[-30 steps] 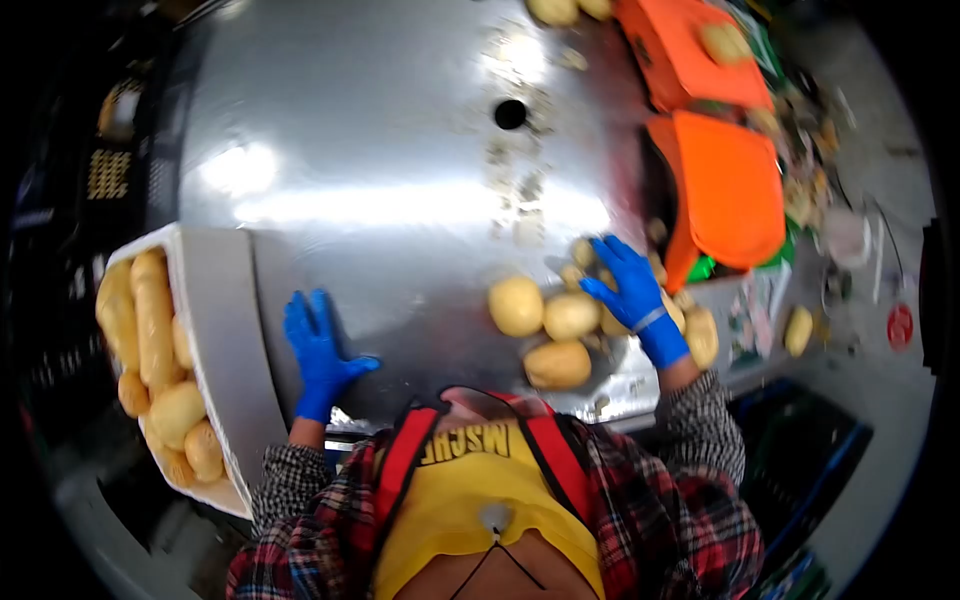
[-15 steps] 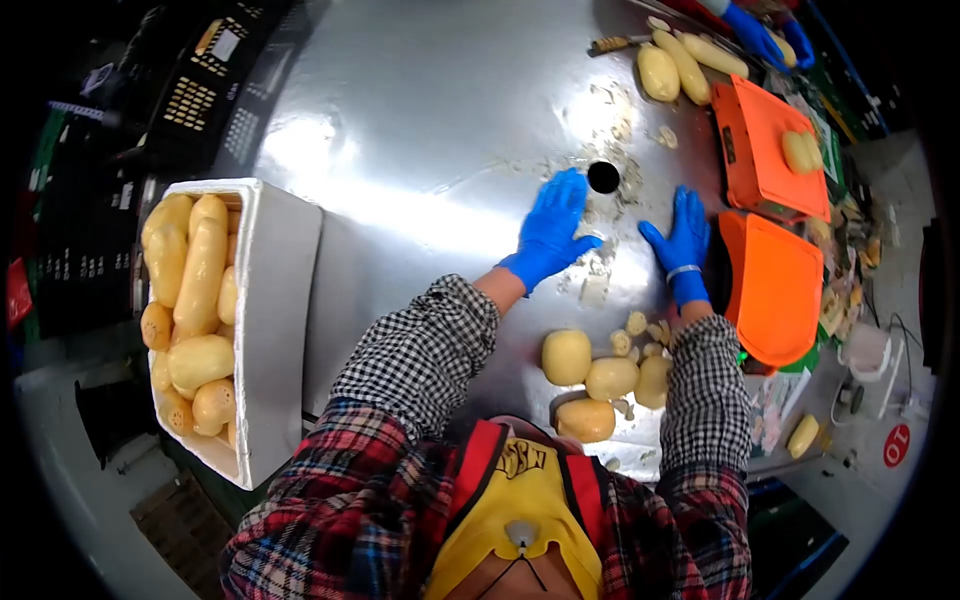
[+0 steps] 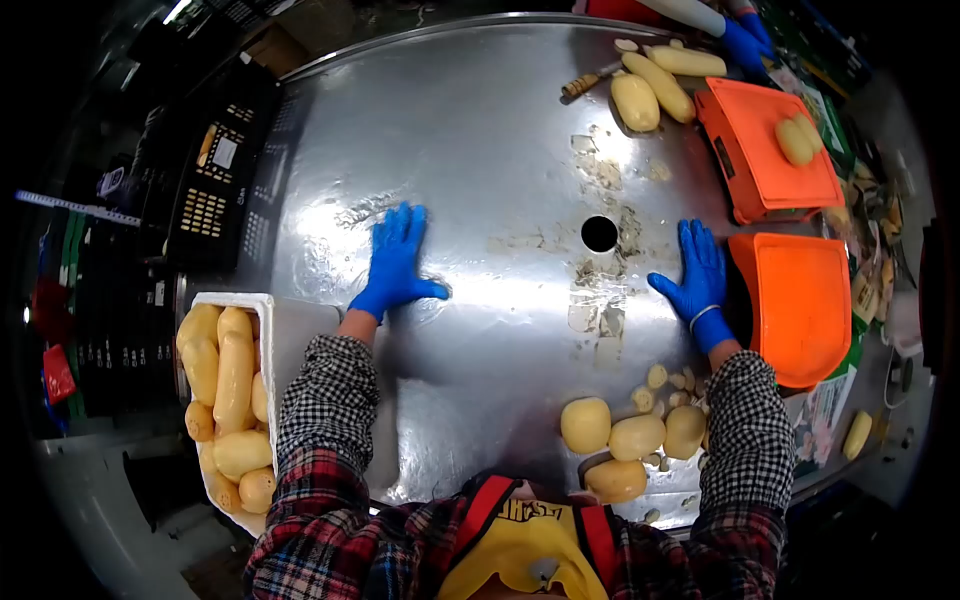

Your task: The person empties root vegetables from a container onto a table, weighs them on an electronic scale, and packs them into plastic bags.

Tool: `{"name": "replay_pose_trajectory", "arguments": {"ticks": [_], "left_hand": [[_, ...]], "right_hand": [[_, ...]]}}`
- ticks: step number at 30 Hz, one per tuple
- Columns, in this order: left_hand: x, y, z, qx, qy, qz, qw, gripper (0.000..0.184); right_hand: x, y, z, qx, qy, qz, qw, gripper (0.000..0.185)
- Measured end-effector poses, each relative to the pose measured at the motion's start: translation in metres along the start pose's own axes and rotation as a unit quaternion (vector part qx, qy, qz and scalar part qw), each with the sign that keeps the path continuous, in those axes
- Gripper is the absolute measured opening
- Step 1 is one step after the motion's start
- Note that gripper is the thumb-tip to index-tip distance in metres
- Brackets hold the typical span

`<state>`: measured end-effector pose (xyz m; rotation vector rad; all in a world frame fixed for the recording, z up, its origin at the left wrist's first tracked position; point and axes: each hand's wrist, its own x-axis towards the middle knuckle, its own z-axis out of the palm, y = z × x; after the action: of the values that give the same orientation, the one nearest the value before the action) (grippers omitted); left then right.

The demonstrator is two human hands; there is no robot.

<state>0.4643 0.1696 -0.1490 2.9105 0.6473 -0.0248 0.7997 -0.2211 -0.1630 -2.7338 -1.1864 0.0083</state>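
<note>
Your one camera sits on your head, facing forward and down in a wide, rounded view; your yellow bib [image 3: 515,548] is nearest, at the bottom, and the metal surface [image 3: 470,150] spreads beyond to its far edge.

The person's left hand [image 3: 396,265] and right hand [image 3: 698,280] made two, and there were one surface [image 3: 450,150], one knife [image 3: 580,86], two orange-topped units [image 3: 803,315] and one white box [image 3: 233,299]. Four large pale vegetables [image 3: 637,438] lay nearest the person, three [image 3: 635,103] at the far end, and at least seven [image 3: 235,370] in the box. The small cut pieces [image 3: 657,376] were too clustered to count.
</note>
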Motion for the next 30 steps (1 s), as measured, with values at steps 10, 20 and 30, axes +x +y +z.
{"name": "replay_pose_trajectory", "arguments": {"ticks": [10,20,30], "left_hand": [[0.090,0.186,0.062,-0.204,0.109,0.181,0.956,0.107],[0.076,0.042,-0.003,-0.069,0.217,0.076,0.971,0.114],[0.069,-0.086,0.002,0.032,0.049,0.014,0.998,0.127]], "right_hand": [[-0.002,0.006,0.005,-0.007,0.010,-0.002,1.000,0.107],[-0.002,0.002,0.003,0.003,0.007,-0.001,1.000,0.106],[-0.001,0.004,0.002,-0.005,-0.005,0.009,1.000,0.108]]}}
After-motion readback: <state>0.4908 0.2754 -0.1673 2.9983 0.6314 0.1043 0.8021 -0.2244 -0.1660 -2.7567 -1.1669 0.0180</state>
